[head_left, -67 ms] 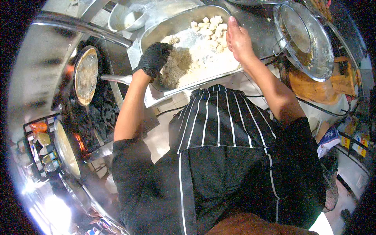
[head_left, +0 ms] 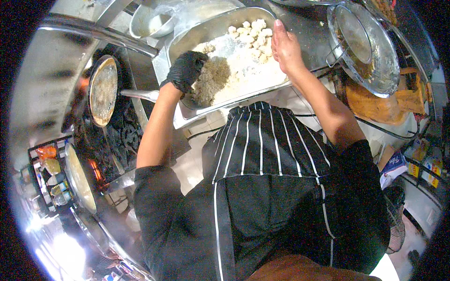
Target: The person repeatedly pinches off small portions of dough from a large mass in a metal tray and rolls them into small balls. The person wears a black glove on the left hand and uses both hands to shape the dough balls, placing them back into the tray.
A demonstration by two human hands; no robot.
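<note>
A deep metal tray (head_left: 180, 43) of pale, flour-like powder (head_left: 248, 77) lies in front of me. Over its left part, my left hand (head_left: 184, 70), in a black glove, has its fingers curled down; what they hold, if anything, is hidden. The powder beside the glove looks greyish in shadow. Lumpy coated pieces (head_left: 255, 35) are heaped in the tray's far right part. My bare right hand (head_left: 286, 48) rests against the tray's right rim, fingers straight and together, thumb side up, gripping nothing.
Left of the tray, a pan of bubbling liquid (head_left: 103, 91) sits on the stove, its handle (head_left: 139, 94) pointing at my left forearm. A second round pan (head_left: 80, 178) stands near a flame. At right are a wire strainer (head_left: 354, 37) in a metal bowl (head_left: 382, 79) and a wooden board (head_left: 375, 105).
My gloved left hand has shifted very slightly to the right. My right hand stays almost in place at the rim.
</note>
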